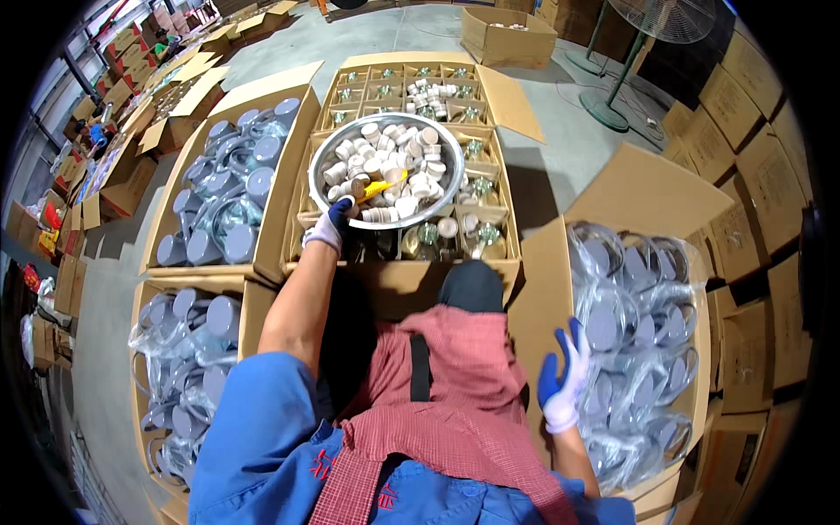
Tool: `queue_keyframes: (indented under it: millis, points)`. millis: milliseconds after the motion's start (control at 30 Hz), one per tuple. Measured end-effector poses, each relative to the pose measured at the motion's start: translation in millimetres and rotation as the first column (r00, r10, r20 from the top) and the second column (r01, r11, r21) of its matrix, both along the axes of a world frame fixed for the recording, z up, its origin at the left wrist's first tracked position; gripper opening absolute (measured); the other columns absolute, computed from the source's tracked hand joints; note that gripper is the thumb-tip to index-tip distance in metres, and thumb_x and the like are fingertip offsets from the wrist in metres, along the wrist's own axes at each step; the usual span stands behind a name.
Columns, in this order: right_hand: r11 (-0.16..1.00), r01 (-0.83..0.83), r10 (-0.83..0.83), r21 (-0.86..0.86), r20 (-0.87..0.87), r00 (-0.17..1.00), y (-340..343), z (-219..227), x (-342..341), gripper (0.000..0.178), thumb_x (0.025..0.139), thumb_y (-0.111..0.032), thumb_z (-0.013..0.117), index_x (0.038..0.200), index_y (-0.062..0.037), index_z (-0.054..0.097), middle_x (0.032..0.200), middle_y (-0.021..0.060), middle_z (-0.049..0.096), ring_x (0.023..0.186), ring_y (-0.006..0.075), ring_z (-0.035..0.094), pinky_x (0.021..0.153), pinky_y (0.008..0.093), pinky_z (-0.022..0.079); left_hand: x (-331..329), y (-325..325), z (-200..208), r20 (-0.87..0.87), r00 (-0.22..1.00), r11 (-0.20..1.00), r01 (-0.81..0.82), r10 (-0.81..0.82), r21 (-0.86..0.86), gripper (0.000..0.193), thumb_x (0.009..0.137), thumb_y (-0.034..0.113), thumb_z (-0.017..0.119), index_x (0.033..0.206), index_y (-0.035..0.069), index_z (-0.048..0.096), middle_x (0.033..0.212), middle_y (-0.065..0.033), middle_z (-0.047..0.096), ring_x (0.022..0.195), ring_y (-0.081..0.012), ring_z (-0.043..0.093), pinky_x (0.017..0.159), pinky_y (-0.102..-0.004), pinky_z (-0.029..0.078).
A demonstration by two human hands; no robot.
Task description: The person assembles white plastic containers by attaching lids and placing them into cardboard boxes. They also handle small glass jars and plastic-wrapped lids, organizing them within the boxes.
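A round metal basin [452, 179] full of small white and brownish caps [374, 164] sits on a divided carton [402, 278] in front of me. A yellow tool [385, 184] lies among the caps. My left hand [329, 229], in a white glove with blue fingertips, is closed at the basin's near left rim, with what looks like a pale brownish cap at its fingertips. My right hand [564, 374], gloved the same way, is open and holds nothing. It hovers beside a carton of grey plastic parts with curved handles [604, 325], wrapped in clear film.
Glass vessels [427, 238] stand in the divided carton's cells; more caps [429, 93] lie at its far end. Two cartons of grey parts [223, 188] stand left. Stacked closed boxes [744, 175] line the right side. A standing fan [604, 114] and another carton [507, 39] are farther off.
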State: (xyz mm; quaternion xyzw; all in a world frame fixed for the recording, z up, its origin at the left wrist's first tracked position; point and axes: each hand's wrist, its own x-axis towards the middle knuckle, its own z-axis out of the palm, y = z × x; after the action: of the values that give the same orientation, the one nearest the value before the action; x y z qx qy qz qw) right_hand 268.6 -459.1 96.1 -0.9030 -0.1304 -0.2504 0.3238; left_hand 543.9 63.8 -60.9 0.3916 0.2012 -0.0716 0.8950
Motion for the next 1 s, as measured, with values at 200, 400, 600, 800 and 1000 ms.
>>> queue_keyframes:
  millis: [200, 400, 600, 800, 1000]
  points:
    - [0.969, -0.243, 0.239, -0.04, -0.095, 0.966, 70.8, -2.0, 178.8, 0.041, 0.083, -0.007, 0.068, 0.124, -0.0052, 0.061, 0.136, 0.0179, 0.055, 0.13, 0.0385, 0.047, 0.111, 0.0494, 0.034, 109.7, -60.3, 33.1, 0.053, 0.998, 0.974, 0.052, -0.042, -0.221, 0.049, 0.095, 0.028, 0.05, 0.136, 0.001, 0.049, 0.129, -0.0239, 0.059, 0.113, -0.0416, 0.061, 0.103, -0.0533, 0.049]
    - [0.941, -0.333, 0.319, -0.063, -0.172, 0.932, 107.9, -69.4, 335.2, 0.034, 0.087, -0.017, 0.067, 0.119, -0.0063, 0.064, 0.133, 0.0161, 0.057, 0.129, 0.0369, 0.049, 0.11, 0.0476, 0.035, 293.1, -35.1, 43.5, 0.018, 1.0, 0.998, -0.021, 0.022, -0.06, 0.049, 0.1, 0.043, 0.045, 0.125, 0.002, 0.056, 0.113, -0.0194, 0.066, 0.103, -0.0354, 0.065, 0.094, -0.0503, 0.054]
    - [0.945, -0.3, 0.295, -0.128, -0.058, 0.954, 118.2, -109.6, 458.2, 0.033, 0.086, -0.015, 0.07, 0.117, -0.0068, 0.065, 0.129, 0.0168, 0.06, 0.122, 0.0376, 0.054, 0.107, 0.0471, 0.038, 278.0, -75.8, 8.9, 0.054, 0.731, -0.214, -0.268, -0.681, 0.939, 0.032, 0.096, 0.035, 0.059, 0.105, 0.007, 0.07, 0.097, -0.0169, 0.07, 0.094, -0.0344, 0.066, 0.086, -0.0436, 0.051]
    - [0.407, -0.479, 0.169, -0.778, -0.451, 0.876, 194.4, -117.8, 568.2, 0.06, 0.095, -0.06, 0.046, 0.105, -0.0087, 0.076, 0.147, 0.0104, 0.05, 0.146, 0.0337, 0.026, 0.117, 0.0616, 0.014, 202.3, -79.6, 70.3, -0.294, 0.677, -0.595, -0.262, -0.675, 0.76, 0.037, 0.091, 0.029, 0.064, 0.12, 0.008, 0.059, 0.092, -0.0173, 0.066, 0.081, -0.0376, 0.063, 0.071, -0.0459, 0.05]
    - [0.638, -0.365, 0.202, -0.678, -0.309, 0.929, 197.0, -135.3, 574.0, 0.057, 0.086, -0.053, 0.062, 0.118, -0.0061, 0.068, 0.13, 0.0129, 0.06, 0.138, 0.0313, 0.041, 0.114, 0.0518, 0.028, 143.5, -64.6, 10.0, -0.055, 0.745, -0.266, -0.167, -0.664, 0.949, 0.077, 0.078, 0.009, 0.069, 0.148, 0.005, 0.038, 0.106, -0.0172, 0.066, 0.094, -0.0355, 0.064, 0.084, -0.0443, 0.049]
